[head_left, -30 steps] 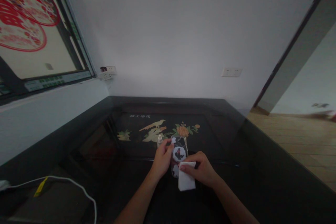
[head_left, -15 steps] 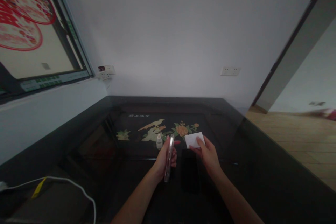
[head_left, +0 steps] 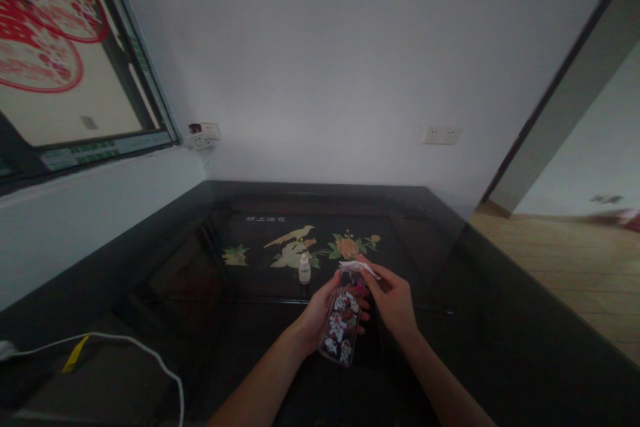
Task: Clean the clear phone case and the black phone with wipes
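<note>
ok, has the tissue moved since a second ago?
Yes. The tissue, held in the right hand, has moved forward, up the view, and now shows much closer to the orange flower on the table.

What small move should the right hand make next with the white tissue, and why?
Probably draw the white tissue down the clear case: the right hand holds it at the case's far end, the left hand supports the case, and the patterned face below is uncovered.

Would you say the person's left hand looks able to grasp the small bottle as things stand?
Probably not: the left hand is taken up with the clear phone case. The bottle stands close by on the table, and nothing appears to block the way to it.
</note>
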Tool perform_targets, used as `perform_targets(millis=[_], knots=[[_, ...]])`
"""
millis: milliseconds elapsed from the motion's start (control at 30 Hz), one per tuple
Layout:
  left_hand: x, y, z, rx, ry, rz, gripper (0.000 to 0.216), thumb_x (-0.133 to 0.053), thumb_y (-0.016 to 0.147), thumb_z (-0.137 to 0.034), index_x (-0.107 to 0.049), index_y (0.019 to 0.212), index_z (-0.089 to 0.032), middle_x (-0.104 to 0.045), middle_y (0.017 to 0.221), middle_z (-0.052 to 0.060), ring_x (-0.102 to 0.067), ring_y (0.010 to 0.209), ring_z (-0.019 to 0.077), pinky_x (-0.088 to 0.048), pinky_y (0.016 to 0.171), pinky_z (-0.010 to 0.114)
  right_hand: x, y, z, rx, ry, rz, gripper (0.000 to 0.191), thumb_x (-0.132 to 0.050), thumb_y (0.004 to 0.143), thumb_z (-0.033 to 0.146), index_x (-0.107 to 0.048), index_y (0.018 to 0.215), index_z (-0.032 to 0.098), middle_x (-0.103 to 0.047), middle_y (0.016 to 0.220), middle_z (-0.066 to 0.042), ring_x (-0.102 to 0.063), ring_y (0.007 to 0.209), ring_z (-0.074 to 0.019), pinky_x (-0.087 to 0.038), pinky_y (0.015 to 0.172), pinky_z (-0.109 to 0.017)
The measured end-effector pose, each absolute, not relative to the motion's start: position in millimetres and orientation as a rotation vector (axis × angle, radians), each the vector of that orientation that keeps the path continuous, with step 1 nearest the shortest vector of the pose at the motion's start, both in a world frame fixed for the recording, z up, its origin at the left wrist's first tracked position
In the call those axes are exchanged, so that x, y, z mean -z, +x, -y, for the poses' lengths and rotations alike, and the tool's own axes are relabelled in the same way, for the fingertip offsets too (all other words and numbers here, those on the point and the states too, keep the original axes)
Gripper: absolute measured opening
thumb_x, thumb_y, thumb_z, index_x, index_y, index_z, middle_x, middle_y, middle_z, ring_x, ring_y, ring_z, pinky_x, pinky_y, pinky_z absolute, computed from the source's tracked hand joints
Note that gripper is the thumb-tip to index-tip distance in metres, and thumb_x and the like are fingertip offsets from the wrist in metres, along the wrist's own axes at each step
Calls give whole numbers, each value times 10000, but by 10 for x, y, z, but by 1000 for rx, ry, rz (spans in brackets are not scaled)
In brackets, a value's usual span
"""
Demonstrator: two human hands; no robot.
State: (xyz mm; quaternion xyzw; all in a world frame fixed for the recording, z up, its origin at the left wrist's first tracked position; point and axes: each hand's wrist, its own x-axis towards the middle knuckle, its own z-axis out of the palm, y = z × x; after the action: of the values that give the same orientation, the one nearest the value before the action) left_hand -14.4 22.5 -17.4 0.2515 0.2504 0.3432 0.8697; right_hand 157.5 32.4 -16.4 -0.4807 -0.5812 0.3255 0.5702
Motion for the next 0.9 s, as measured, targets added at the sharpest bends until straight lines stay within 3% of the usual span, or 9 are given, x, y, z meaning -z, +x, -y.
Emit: perform_targets(millis=[200, 467, 633, 767, 900], knots=[[185, -140, -273, -821, 478, -544, 603, -466, 965, -641, -687, 1071, -89, -743, 847, 133, -714, 690, 210, -575, 639, 301, 160, 1503, -274, -697, -981, 1634, 262, -683, 915, 304, -781, 1157, 278, -730, 1274, -47, -636, 1273, -294, -466, 1142, -507], [116, -161, -302, -946, 419, -582, 538, -482, 989, -558, -694, 1116, -82, -743, 802, 99, -698, 650, 188, -543, 617, 263, 32, 1473, -154, -821, -851, 1774, 190, -722, 897, 298, -813, 1063, 303, -788, 1129, -31, -729, 1120, -285, -538, 1064, -461], [117, -193, -340, -957, 398, -719, 607, -425, 1000, -592, -703, 1014, -53, -750, 821, 140, -702, 646, 195, -530, 600, 263, 69, 1526, -89, -918, -974, 1888, 178, -806, 810, 389, -849, 929, 264, -825, 861, -45, -769, 823, -258, -604, 821, -350], [128, -204, -349, -970, 423, -706, 605, -427, 998, -602, -704, 1016, -65, -755, 841, 143, -713, 681, 202, -539, 617, 267, 132, 1529, -81, -1234, -907, 1839, 255, -813, 783, 450, -842, 819, 199, -783, 697, -35, -689, 606, -182, -538, 582, -252], [144, -194, -327, -940, 444, -643, 597, -467, 977, -622, -711, 984, -77, -740, 748, 109, -688, 601, 187, -512, 567, 251, 125, 1521, -136, -1376, -889, 1567, 303, -823, 771, 478, -819, 833, 181, -778, 727, -36, -680, 606, -169, -539, 587, -253]])
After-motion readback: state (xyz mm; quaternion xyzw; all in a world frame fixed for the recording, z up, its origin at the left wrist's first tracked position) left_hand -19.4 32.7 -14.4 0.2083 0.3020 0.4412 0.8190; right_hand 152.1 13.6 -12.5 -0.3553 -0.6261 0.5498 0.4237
